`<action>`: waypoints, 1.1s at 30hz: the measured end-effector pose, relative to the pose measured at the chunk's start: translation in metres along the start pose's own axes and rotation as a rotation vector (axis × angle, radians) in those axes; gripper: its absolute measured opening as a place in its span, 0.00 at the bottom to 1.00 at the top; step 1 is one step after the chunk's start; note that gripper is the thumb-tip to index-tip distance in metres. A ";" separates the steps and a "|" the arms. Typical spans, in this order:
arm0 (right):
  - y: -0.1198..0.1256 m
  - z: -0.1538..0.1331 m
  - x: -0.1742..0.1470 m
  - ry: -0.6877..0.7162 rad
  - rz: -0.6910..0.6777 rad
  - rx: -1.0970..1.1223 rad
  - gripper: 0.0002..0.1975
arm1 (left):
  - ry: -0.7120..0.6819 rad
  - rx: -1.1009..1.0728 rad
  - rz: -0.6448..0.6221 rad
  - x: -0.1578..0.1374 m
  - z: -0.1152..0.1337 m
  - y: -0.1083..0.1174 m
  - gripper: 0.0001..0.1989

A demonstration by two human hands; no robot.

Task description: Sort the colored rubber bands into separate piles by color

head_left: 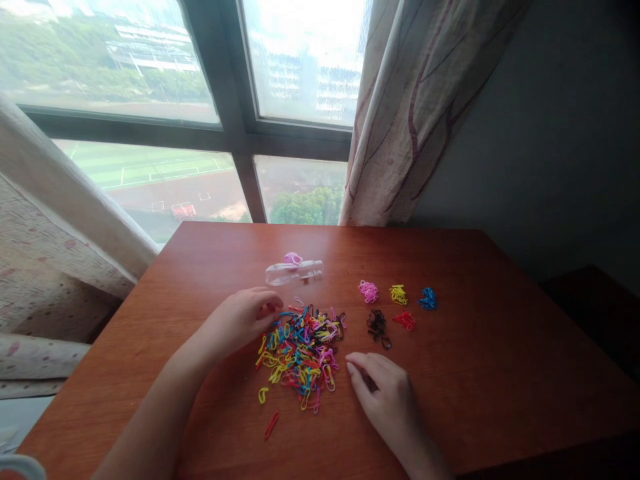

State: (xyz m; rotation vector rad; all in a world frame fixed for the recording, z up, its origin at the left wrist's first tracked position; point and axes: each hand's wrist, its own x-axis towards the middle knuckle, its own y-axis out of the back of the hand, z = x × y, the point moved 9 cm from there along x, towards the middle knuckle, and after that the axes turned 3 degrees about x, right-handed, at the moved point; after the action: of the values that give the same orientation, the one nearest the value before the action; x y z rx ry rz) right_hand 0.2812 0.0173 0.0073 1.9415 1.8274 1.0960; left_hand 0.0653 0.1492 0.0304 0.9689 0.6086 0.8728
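A mixed pile of small coloured rubber bands (303, 353) lies on the brown table. At its upper left edge is my left hand (250, 317), fingers curled and thumb close to them; a blue band lies by the tips, and whatever they pinch is too small to make out. My right hand (383, 387) rests just right of the pile, thumb and forefinger pinched together; anything between them is hidden. Beyond it sit sorted clumps of bands: pink (369, 291), yellow (399, 294), blue (427, 299), black (377, 325) and red (405, 321).
Behind the pile a clear plastic bottle-shaped container (295, 273) lies on its side, with a pink item (293, 259) at it. A loose yellow band (263, 395) and a red band (271, 425) lie near the front. A window and curtains (400, 113) border the table (500, 373).
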 end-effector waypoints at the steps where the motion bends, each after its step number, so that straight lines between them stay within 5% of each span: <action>1: 0.000 0.000 0.000 0.001 -0.001 -0.002 0.09 | -0.009 0.011 0.000 0.001 0.001 -0.001 0.06; 17: 0.000 0.001 0.002 -0.014 -0.005 0.018 0.09 | -0.044 -0.065 0.065 0.006 0.004 -0.007 0.06; 23: 0.000 0.002 0.001 -0.023 -0.003 0.029 0.09 | -0.074 -0.191 0.143 0.011 0.033 -0.004 0.05; 33: 0.002 0.003 0.003 -0.045 0.018 0.080 0.09 | -0.261 -0.178 0.086 0.036 0.107 -0.020 0.04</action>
State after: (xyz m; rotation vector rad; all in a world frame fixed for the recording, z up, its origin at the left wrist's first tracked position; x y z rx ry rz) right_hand 0.2839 0.0207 0.0078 2.0136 1.8599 0.9901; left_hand 0.1742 0.1262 0.0586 0.9330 0.2636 0.8437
